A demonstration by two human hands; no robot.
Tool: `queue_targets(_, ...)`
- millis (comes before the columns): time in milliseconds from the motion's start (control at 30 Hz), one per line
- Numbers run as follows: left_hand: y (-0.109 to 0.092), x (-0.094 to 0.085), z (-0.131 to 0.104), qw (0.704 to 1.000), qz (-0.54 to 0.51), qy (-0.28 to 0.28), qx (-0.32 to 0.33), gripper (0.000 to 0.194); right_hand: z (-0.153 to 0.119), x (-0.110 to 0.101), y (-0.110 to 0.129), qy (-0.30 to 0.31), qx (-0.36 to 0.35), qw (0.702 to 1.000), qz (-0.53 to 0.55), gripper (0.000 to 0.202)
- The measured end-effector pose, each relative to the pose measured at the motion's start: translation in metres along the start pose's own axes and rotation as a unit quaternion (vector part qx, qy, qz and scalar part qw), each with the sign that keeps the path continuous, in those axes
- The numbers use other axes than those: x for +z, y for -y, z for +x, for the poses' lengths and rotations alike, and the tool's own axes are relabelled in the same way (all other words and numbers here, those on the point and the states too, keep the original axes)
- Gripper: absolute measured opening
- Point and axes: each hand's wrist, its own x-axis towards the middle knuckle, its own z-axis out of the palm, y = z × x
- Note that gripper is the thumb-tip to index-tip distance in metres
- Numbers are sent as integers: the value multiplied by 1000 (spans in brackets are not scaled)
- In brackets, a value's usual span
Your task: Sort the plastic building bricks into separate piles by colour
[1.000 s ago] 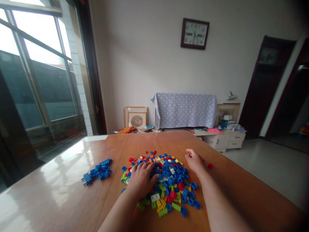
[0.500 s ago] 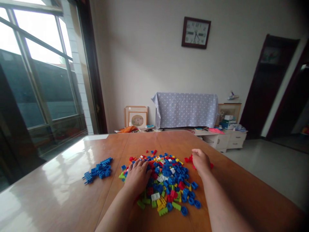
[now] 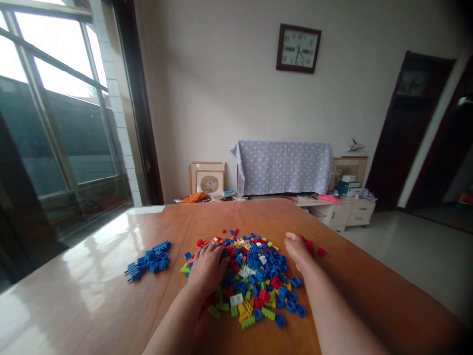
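A heap of small bricks [image 3: 254, 266] in blue, red, yellow, green, white and orange lies on the brown table [image 3: 221, 217]. My left hand [image 3: 208, 264] rests palm down on the heap's left side, fingers apart; what lies under its palm is hidden. To the right of the heap is my right hand [image 3: 296, 249], seen from its thumb side with the fingers curled and mostly hidden. Just beyond it on the right lie several red bricks [image 3: 309, 245], partly covered by the hand. Left of the heap sits a cluster of blue pieces [image 3: 151, 260].
Behind the table stand a low white cabinet [image 3: 342, 215], a thing draped in a dotted cloth [image 3: 284, 167] and a framed picture [image 3: 209, 182]. A clock [image 3: 298, 48] hangs on the wall. Glass windows [image 3: 74, 118] are at the left.
My right hand has moved left toward the heap, and more of the red bricks on its right now show. My left hand has stayed on the heap. The view has shifted slightly.
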Motion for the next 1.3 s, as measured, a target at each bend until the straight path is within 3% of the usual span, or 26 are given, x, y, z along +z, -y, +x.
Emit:
queue_targets(100, 0, -2, 0, 999, 18, -4, -27, 35, -5, 0, 10, 3, 19, 1000, -5, 47)
queue_targets(200, 1, -3, 1, 997, 33, -16, -71, 36, -15, 6, 29, 45, -11, 999, 5, 41)
queue_targets(333, 0, -3, 1, 993, 29, -33, -107, 40, -38, 11, 62, 156, -77, 985, -9, 40)
queue_targets(433, -4, -2, 0, 996, 1, -32, -78, 44, -56, 12, 79, 249, -129, 958, -56, 49)
queue_targets(600, -15, -3, -7, 998, -58, -2, 18, 56, -72, 13, 91, 308, -162, 932, -102, 71)
queue_targets(700, -19, -4, -10, 996, -74, 22, 43, 59, -76, 18, 95, 311, -190, 928, -84, 68)
queue_targets(933, -14, -4, -8, 998, -56, 17, 6, 62, -81, 31, 102, 316, -263, 910, -57, 66)
queue_targets(1300, -1, -2, -2, 996, -88, 7, -6, 53, -64, 44, 85, 226, -249, 938, -83, 32)
